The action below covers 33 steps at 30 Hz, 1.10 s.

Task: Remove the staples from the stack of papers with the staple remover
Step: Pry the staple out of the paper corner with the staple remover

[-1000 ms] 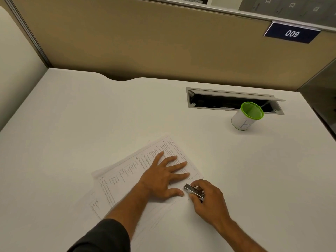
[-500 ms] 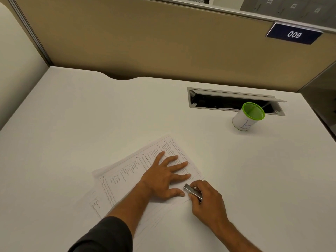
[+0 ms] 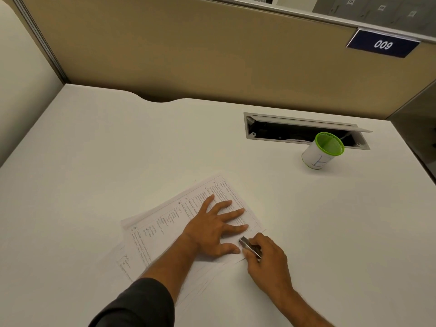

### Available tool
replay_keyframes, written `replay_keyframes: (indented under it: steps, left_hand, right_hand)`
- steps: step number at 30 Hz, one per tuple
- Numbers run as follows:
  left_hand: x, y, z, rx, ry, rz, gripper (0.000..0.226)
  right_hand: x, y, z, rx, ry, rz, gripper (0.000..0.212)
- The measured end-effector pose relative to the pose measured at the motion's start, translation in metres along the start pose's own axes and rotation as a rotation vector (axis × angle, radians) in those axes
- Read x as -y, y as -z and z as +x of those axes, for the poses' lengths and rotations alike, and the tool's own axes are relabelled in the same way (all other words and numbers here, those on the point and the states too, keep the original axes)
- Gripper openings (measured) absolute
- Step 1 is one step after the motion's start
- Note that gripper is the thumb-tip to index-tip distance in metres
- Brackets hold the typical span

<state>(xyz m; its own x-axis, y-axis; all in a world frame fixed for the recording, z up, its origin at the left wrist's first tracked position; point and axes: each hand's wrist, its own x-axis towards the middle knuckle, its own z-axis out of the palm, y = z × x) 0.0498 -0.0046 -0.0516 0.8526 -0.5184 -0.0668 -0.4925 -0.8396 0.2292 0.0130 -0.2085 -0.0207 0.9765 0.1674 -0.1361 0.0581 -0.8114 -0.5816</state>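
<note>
Grip: right hand (image 3: 269, 263) pinches the staple remover (image 3: 250, 247); left hand (image 3: 212, 228) lies flat, fingers spread.
Papers: stack of papers (image 3: 165, 220) pinned on the bench (image 3: 118, 149).
Risk: a hard pull could tear the corner.

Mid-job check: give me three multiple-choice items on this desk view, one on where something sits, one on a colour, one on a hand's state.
1. Where does the cup stand?
A. On the papers
B. Just in front of the open cable hatch
C. At the desk's left edge

2. What colour is the cup's rim?
A. Green
B. Red
C. Black

3. What is the left hand doing?
A. Lifting a sheet
B. Holding the cup
C. Lying flat, fingers spread, on the stack of papers

Answers: 1 B, it stands at the hatch's right end; 2 A, the rim and inside are bright green; 3 C, its palm is down on the top sheet while the right hand holds the staple remover at the stack's corner.
</note>
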Motion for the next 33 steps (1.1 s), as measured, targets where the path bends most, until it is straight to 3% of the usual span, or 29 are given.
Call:
replay_keyframes:
  steps: [9, 19, 23, 29, 33]
  left_hand:
    - [-0.001, 0.002, 0.0, -0.003, -0.001, 0.002, 0.069]
    - [0.0, 0.003, 0.001, 0.023, 0.001, 0.005, 0.069]
    - [0.0, 0.003, 0.001, 0.018, 0.001, 0.006, 0.069]
    - [-0.001, 0.004, 0.001, 0.041, 0.012, 0.006, 0.07]
    - [-0.002, 0.004, 0.0, 0.043, 0.014, 0.009, 0.071]
  right_hand:
    - [0.011, 0.011, 0.009, 0.084, -0.449, 0.477, 0.02]
    - [0.011, 0.021, 0.019, 0.181, -0.647, 0.715, 0.011]
    - [0.011, 0.022, 0.02, 0.18, -0.637, 0.726, 0.009]
    - [0.0, 0.017, 0.006, 0.015, -0.32, 0.433, 0.016]
    - [-0.002, 0.013, 0.004, 0.003, -0.184, 0.286, 0.02]
